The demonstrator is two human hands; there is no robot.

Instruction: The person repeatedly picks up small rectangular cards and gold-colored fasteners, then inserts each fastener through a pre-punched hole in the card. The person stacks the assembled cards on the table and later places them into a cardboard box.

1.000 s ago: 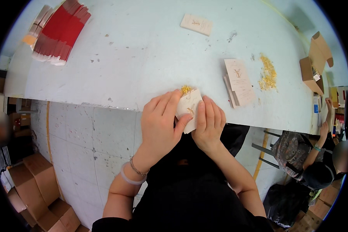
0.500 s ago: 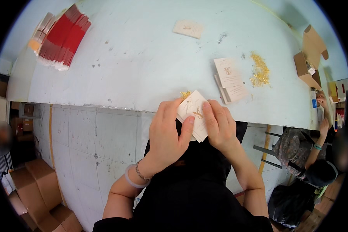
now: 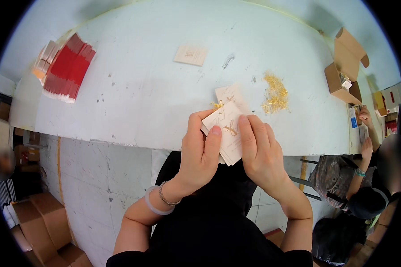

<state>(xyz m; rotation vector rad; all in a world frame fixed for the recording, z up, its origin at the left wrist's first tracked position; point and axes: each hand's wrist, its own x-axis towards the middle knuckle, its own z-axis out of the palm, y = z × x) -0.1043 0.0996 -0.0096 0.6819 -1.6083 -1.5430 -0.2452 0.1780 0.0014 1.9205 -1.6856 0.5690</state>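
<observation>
A small stack of pale cards, the top one tied with a thin gold bow, was held at the near edge of the white table. It was gripped from nine o'clock by the left hand, thumb pressed on the card face, and from three o'clock by the right hand, fingers closed over its edge; the two hands were close together, both clamped on the stack. A heap of gold ties lay at one o'clock from the cards. A single card lay at eleven o'clock, a red-and-white bundle at ten o'clock, and an open cardboard box at two o'clock.
</observation>
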